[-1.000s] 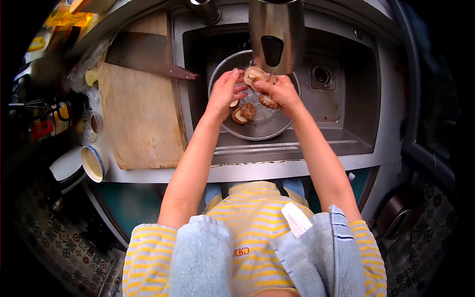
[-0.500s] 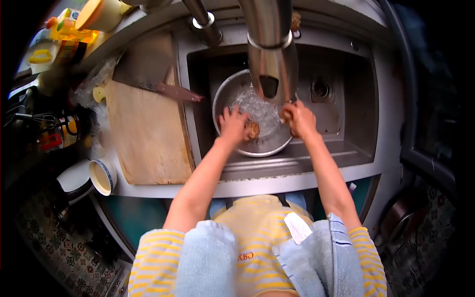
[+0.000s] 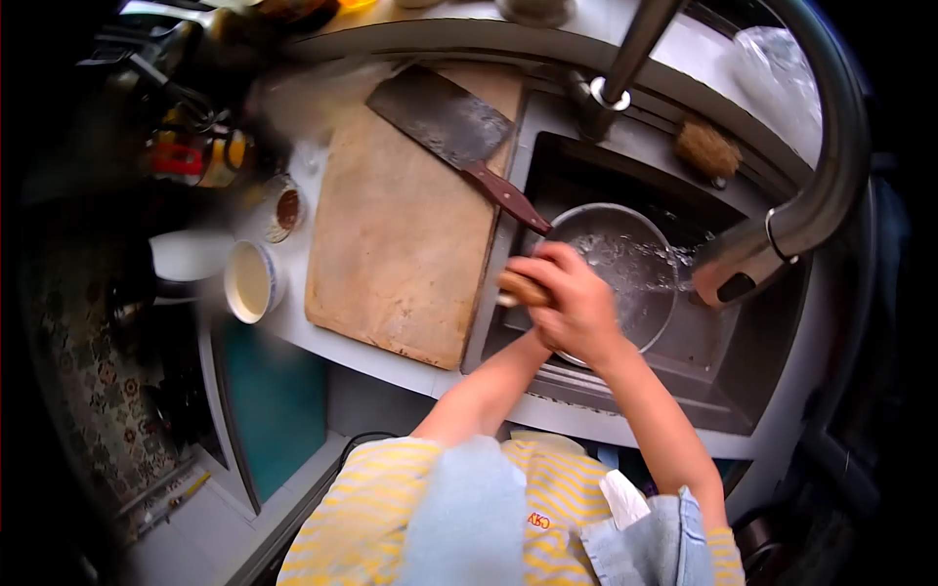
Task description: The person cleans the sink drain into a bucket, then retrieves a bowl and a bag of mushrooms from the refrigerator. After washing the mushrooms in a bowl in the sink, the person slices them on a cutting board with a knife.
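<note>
My right hand (image 3: pixel 576 303) is closed round a brown piece (image 3: pixel 528 287) with a pale end, perhaps a mushroom, just left of the basin's rim. My left hand (image 3: pixel 540 344) passes beneath it; its fingers are hidden behind the right hand. In the sink stands a round metal basin (image 3: pixel 668 327) holding rippling water (image 3: pixel 625 264). Water runs into it from the metal tap (image 3: pixel 747 262). A cleaver (image 3: pixel 440 117) lies across the upper right of the wooden cutting board (image 3: pixel 401 234), its handle pointing at the basin.
A white cup (image 3: pixel 252 281) stands left of the board, near a small container with reddish-brown contents (image 3: pixel 286 210). Behind the sink (image 3: pixel 718 391) lies a brown scrubbing brush (image 3: pixel 708 148). A clear plastic bag (image 3: pixel 779 83) sits on the ledge.
My view has swung left. My hands have come out of the basin water and now cross at its left side. The brown piece is lifted clear in my right hand.
</note>
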A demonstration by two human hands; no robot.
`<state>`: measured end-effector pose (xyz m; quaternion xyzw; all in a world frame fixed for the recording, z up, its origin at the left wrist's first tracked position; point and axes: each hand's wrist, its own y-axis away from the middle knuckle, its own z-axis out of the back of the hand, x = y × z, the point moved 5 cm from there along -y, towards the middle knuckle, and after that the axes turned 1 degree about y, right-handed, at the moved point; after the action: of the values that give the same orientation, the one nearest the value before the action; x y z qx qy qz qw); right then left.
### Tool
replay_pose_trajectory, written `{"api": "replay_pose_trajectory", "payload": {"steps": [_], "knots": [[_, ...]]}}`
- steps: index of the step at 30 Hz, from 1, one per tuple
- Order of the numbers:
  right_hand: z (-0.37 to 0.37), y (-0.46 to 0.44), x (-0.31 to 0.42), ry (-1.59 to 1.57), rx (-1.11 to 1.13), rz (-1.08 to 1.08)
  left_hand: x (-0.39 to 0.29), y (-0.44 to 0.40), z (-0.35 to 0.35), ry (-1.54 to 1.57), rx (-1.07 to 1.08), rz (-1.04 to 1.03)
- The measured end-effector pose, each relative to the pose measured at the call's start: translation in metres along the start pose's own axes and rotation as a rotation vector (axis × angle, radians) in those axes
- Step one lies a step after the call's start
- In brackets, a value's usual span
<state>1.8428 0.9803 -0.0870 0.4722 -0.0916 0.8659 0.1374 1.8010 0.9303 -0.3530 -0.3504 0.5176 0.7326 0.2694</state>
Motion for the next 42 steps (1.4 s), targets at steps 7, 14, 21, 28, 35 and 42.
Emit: {"api": "replay_pose_trajectory", "payload": {"steps": [7, 14, 21, 28, 35, 42], "knots": [[-0.117, -0.106, 0.032, 0.124, -0.096, 0.174, -0.046, 0.013, 0.041, 0.835, 0.087, 0.244], [-0.069, -0.072, 0.028, 0.314, -0.270, 0.353, -0.069, 0.031, 0.062, 1.290, 0.391, 0.307], [0.024, 0.109, -0.142, -0.435, -0.554, -0.718, -0.084, 0.023, 0.065, 0.765, 0.210, 0.180], [0.027, 0.088, -0.161, -0.957, -0.247, -0.730, -0.111, 0.020, 0.049, 0.468, 0.470, 0.131], [0.036, 0.090, -0.167, -0.914, -0.580, -0.530, -0.107, 0.015, 0.062, 0.326, 0.085, -0.114], [0.044, 0.092, -0.165, -0.388, -0.579, -0.468, -0.131, 0.035, 0.074, 0.222, -0.277, -0.229]]}}
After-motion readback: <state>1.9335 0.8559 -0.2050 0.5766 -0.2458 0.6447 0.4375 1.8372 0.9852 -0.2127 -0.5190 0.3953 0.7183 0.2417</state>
